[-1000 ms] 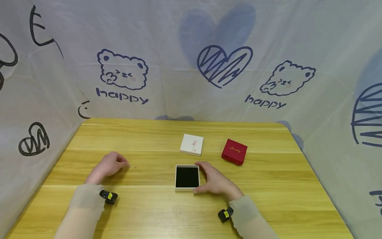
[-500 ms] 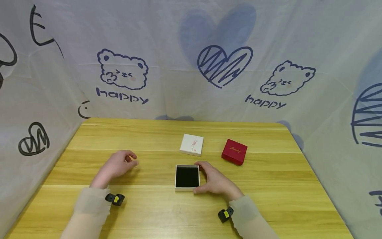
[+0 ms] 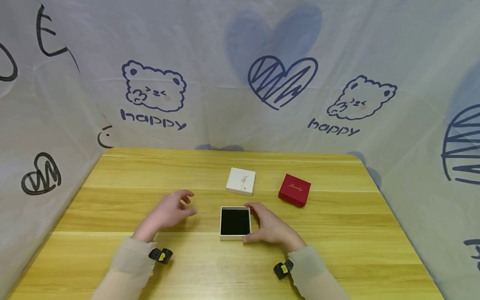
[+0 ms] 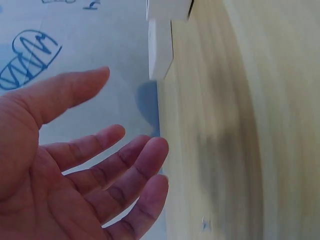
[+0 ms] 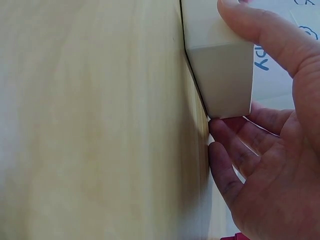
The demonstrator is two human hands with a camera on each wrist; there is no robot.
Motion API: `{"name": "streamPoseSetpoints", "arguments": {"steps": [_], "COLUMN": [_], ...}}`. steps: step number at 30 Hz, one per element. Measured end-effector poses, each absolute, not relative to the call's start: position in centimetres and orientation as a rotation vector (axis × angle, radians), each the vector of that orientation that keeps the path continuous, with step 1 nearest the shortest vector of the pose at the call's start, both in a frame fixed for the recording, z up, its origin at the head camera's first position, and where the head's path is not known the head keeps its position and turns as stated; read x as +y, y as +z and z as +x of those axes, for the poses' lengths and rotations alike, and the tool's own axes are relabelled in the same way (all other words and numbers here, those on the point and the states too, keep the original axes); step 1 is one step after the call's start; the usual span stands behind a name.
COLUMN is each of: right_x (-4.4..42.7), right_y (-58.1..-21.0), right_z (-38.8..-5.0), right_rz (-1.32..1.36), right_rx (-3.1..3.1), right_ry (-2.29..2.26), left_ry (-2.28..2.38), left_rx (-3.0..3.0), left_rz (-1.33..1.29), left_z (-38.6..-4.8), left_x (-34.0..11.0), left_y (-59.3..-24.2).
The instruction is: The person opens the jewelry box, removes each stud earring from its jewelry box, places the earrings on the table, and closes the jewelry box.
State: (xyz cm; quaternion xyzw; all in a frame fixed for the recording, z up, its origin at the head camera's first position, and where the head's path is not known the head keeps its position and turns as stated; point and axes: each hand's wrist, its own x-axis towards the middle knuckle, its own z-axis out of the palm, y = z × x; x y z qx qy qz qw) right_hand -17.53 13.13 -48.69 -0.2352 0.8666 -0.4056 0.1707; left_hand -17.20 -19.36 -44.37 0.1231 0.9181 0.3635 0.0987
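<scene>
A small square white box (image 3: 235, 238) with a black lining stands uncovered at mid-table. My right hand (image 3: 273, 227) grips its right side, thumb at the front and fingers behind, as the right wrist view shows from close by. To the left of the box, my left hand (image 3: 170, 211) hovers over the table with fingers spread; the left wrist view shows nothing held in it. A tiny shiny silver piece (image 4: 206, 224) lies on the wood below that hand. It is too small to identify, and the head view does not show it.
Behind the box lies a white lid-like square (image 3: 241, 181) with a reddish print. A red jewelry box (image 3: 294, 190) sits to its right. The wooden table (image 3: 337, 233) ends at a patterned cloth backdrop (image 3: 221, 104).
My left hand has moved right toward the box, and its fingers, earlier near small shiny pieces on the table, have spread apart. My right hand and the white box have stayed put.
</scene>
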Motion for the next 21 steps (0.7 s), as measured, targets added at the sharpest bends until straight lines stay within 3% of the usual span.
{"name": "streamPoseSetpoints", "arguments": {"steps": [21], "right_x": [13.1], "right_y": [-48.7], "right_z": [-17.7], "right_rz": [-0.698], "right_rx": [2.47], "right_ry": [-1.151], "left_ry": [1.148], "left_rx": [2.611], "left_rz": [0.498], "left_z": [-16.1], "left_x": [-14.1], "left_y": [-46.9]}}
